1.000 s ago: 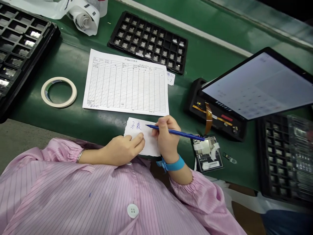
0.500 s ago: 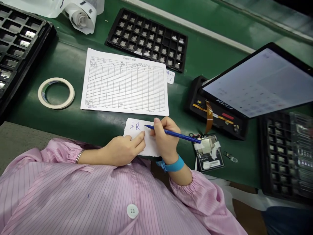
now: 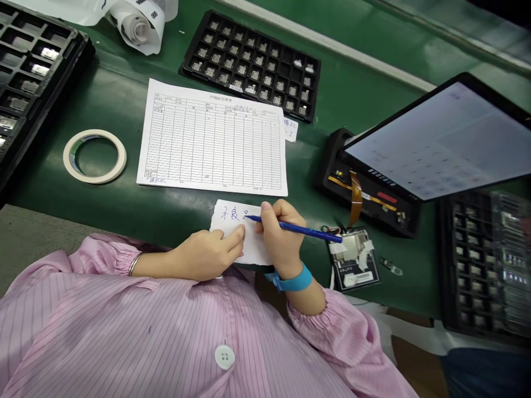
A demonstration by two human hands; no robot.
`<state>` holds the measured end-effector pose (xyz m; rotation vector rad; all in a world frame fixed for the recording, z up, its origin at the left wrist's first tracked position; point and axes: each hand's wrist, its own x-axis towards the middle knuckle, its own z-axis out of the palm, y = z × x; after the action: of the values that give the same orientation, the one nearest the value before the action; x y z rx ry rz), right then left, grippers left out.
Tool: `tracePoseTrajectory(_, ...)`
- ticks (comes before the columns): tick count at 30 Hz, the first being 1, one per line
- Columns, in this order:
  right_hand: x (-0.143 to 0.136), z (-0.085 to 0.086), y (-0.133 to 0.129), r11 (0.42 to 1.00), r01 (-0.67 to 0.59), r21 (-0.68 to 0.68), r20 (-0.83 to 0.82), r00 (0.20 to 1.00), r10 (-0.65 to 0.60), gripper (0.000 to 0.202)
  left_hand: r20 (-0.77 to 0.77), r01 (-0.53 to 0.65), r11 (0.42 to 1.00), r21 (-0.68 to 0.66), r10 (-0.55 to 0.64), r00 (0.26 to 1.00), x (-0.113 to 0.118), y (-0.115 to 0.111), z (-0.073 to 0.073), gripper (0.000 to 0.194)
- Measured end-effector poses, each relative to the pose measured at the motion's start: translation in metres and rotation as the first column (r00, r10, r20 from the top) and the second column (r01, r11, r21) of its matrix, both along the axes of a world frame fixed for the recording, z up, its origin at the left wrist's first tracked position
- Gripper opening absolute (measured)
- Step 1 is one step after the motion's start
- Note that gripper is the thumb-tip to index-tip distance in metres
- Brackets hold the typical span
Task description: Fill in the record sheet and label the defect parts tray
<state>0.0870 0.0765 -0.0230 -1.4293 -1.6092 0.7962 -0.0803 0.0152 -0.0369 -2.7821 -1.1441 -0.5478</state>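
Observation:
A small torn white paper point(image 3: 255, 251) lies at the table's front edge, with blue handwritten characters along its upper part. My right hand point(image 3: 282, 237) is closed around a blue pen point(image 3: 309, 230), whose tip touches the paper beside the last character. My left hand point(image 3: 209, 253) rests on the paper's left side, index finger extended and the other fingers curled; part of the paper is hidden under it. Just beyond lies a stack of printed forms point(image 3: 213, 146) with a ruled grid.
Roll of tape point(image 3: 94, 157) at left; black trays of small parts at far left point(image 3: 78, 50), top point(image 3: 284, 69) and right point(image 3: 452, 260). A tilted screen point(image 3: 443, 138) stands over a black fixture point(image 3: 326, 166), near a circuit module point(image 3: 346, 271). A white roll point(image 3: 139, 30) lies top left.
More blue strokes show on the small paper at the pen tip. My left index finger has drawn back slightly. The view has shifted a little.

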Motion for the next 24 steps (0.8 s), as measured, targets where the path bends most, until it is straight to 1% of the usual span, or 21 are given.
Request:
tracePoseTrajectory(8, 0.0013, -0.0019, 0.0013, 1.000, 0.024, 0.000, -0.018, 1.000, -0.024, 0.040, 0.013, 0.001, 1.000, -0.001, -0.001, 1.000, -0.0005, 0.0000, 0.0002, 0.025)
tracePoseTrajectory(11, 0.0023, -0.0030, 0.0006, 0.998, 0.057, 0.009, 0.003, 0.998, -0.057, 0.041, 0.027, 0.003, 1.000, 0.007, -0.003, 1.000, -0.0003, -0.0001, 0.0008, 0.025)
tracePoseTrajectory(15, 0.0027, -0.0033, -0.0011, 0.998, 0.068, 0.007, 0.015, 0.998, -0.068, 0.043, 0.037, -0.006, 1.000, 0.017, 0.005, 0.999, 0.0002, 0.0001, 0.0018, 0.028)
tracePoseTrajectory(17, 0.0027, -0.0039, 0.0002, 0.993, 0.120, 0.002, -0.038, 0.992, -0.120, 0.043, 0.033, -0.021, 1.000, 0.011, 0.020, 0.999, 0.0000, 0.0015, 0.0018, 0.031)
tracePoseTrajectory(19, 0.0023, -0.0047, 0.0029, 0.980, 0.198, 0.001, -0.135, 0.971, -0.196, 0.041, 0.026, -0.029, 1.000, 0.000, 0.029, 0.999, -0.0006, 0.0033, 0.0020, 0.033)
tracePoseTrajectory(22, 0.0011, -0.0013, 0.0020, 0.942, 0.333, 0.034, -0.278, 0.909, -0.311, 0.039, 0.030, -0.014, 1.000, -0.009, 0.014, 0.999, -0.0018, 0.0009, 0.0048, 0.032)
tracePoseTrajectory(24, 0.0007, 0.0046, -0.0055, 0.909, 0.413, 0.047, -0.346, 0.861, -0.374, 0.041, 0.044, -0.002, 1.000, 0.004, 0.002, 0.999, -0.0047, -0.0055, 0.0058, 0.031)
